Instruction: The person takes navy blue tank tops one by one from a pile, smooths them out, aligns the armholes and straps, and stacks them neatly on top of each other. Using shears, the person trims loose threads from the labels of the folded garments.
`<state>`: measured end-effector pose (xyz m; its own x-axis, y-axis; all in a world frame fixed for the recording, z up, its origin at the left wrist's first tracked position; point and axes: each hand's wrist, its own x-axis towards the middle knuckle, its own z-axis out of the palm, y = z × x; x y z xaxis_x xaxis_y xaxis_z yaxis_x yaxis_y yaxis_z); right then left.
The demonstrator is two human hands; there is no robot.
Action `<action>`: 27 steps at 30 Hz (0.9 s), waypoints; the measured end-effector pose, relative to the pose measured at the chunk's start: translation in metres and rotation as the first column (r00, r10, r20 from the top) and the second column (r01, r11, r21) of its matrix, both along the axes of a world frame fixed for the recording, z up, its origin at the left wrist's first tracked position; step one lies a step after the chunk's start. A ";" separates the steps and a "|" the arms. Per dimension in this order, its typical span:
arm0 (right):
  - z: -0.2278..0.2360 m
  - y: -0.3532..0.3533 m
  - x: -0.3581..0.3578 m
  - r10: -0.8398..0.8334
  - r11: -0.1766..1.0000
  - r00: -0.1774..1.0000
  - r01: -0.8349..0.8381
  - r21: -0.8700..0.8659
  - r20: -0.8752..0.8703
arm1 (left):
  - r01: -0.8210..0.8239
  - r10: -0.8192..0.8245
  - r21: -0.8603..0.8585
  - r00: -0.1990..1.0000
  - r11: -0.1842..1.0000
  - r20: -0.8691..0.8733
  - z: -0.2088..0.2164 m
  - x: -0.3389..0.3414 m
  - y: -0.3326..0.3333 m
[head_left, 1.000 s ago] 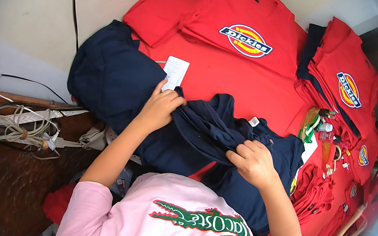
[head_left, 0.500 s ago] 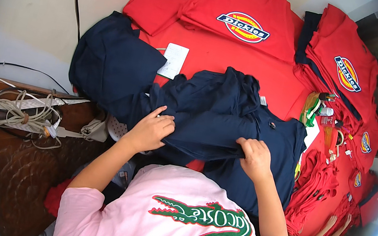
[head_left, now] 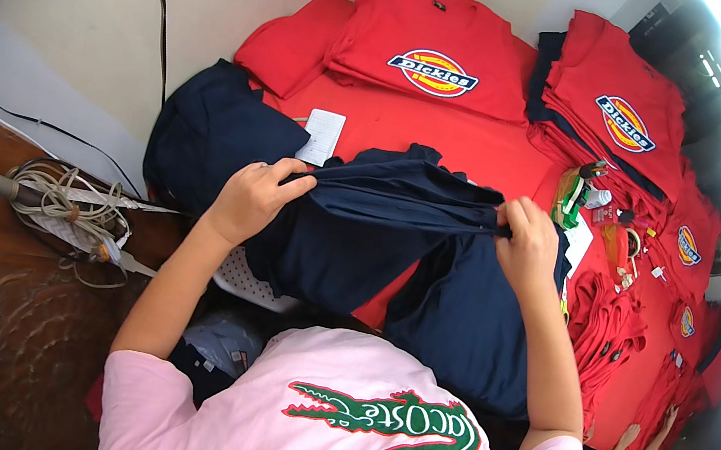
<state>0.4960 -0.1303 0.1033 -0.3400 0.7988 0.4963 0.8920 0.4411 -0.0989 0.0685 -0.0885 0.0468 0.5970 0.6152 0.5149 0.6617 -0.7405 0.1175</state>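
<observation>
"Both your left hand [head_left: 252, 196] and your right hand [head_left: 531, 241] have moved outward and farther from your body, drawing the navy cloth [head_left: 409, 195] into a longer, tighter band."

"How do the grips stand?"

"Your fingers are closed on the cloth at both ends of that band: left hand pinching one end, right hand the other. The hands themselves are well apart."

"And where is the cloth?"

"In front of you, strung between your hands, its lower part hanging toward you. It runs near the notepad [head_left: 322, 136], with the navy pile [head_left: 223, 129] just past your left hand. Below the band, a strip of red fabric [head_left: 387, 295] shows beside another stretch of navy [head_left: 467, 331]; whether that belongs to the same piece, you can't tell from here."

"Which step is it?"

"You seem to be pulling an edge straight. Next probably calls for keeping both ends level and the tension even, so the gathers flatten instead of bunching."

"What else differs from half a second ago?"

"The heap that stands high beyond your hands in the earlier view is lower now; only a small crumple pokes out past the band. Your head has shifted too, so part of the change is the camera's."
</observation>
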 end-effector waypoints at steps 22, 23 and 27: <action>0.232 -0.028 0.035 -0.176 0.794 0.980 0.089 0.601 0.087 | -0.376 0.226 0.281 0.866 0.883 0.447 0.288 -0.038 -0.023; 0.242 -0.038 0.048 -0.223 0.735 0.968 0.091 0.671 0.112 | -0.325 0.109 0.342 0.846 0.882 0.522 0.296 -0.037 -0.024; 0.302 -0.095 0.120 -0.410 0.509 0.899 0.089 0.856 0.151 | -0.123 0.000 0.654 0.983 0.747 0.184 0.375 -0.074 -0.082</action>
